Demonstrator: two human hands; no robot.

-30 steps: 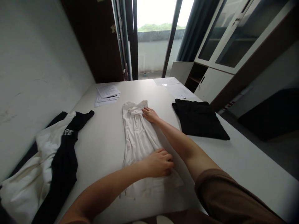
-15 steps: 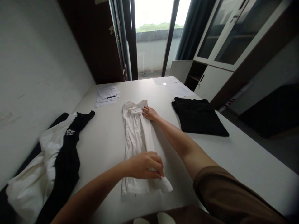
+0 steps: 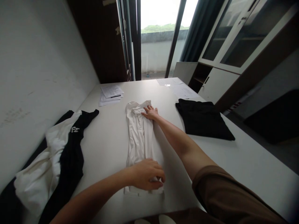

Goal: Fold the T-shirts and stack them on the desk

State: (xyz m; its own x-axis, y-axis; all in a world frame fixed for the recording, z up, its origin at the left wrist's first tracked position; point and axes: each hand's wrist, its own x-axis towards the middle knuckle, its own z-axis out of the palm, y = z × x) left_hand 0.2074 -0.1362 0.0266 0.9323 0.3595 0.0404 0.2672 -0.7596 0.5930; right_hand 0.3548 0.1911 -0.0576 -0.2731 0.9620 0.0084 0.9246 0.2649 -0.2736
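Note:
A white garment (image 3: 137, 137), folded into a long narrow strip with creases along it, lies lengthwise in front of me. My right hand (image 3: 150, 112) rests flat on its far end, fingers spread, beside a small folded band of cloth. Over the near end is my left hand (image 3: 149, 175), its fingers loosely curled and the thumb a little apart, at the garment's right edge. No cloth shows raised between those fingertips. Part of the near end is hidden under this hand.
Along the wall at left lie rumpled black and white clothes (image 3: 72, 146). A folded black garment (image 3: 206, 119) is on the right of the white table (image 3: 107, 130). Paper sheets (image 3: 111, 93) are stacked at the far left; more sheets (image 3: 183, 90) lie far right.
The near right corner of the white garment, pinched and sticking out to the right before, now lies in line with the strip. My left hand's fingers have loosened. The right hand's fingers have spread.

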